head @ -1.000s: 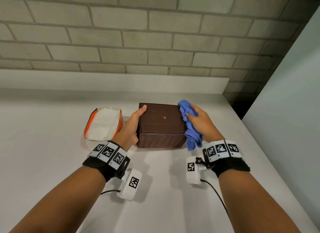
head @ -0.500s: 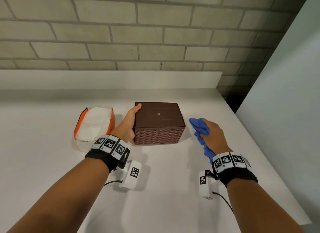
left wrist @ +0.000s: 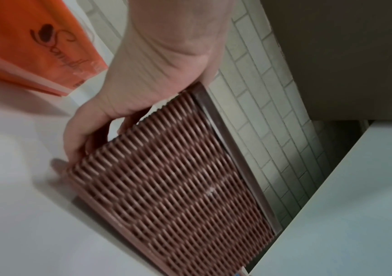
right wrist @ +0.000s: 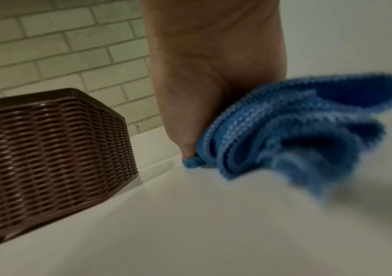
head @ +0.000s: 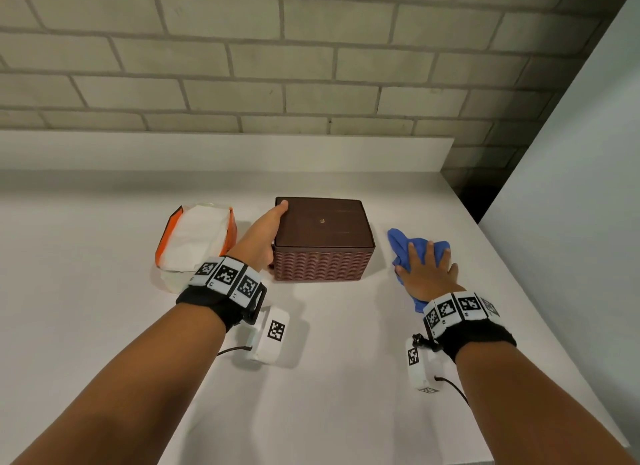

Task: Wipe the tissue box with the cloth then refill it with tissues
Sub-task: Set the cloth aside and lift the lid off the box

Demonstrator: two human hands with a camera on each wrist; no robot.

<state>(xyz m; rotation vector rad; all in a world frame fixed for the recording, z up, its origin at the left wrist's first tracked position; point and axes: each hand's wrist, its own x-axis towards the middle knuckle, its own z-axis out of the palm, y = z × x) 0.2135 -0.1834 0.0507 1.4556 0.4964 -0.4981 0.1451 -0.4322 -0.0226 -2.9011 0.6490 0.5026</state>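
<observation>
The tissue box [head: 323, 238] sits mid-surface [head: 104, 326] — left hand [head: 258, 238] gripping its nine-o'clock side, fingers curled round the edge. At three o'clock, apart, the right hand [head: 427, 272] lies flat, fingers spread, on the cloth [head: 401, 246]. Tissues [head: 195, 236] wait at nine o'clock.

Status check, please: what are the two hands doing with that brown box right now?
Left hand grips tissue box side. Right hand lies flat on cloth, beside box. Lid on, nothing blocking.
</observation>
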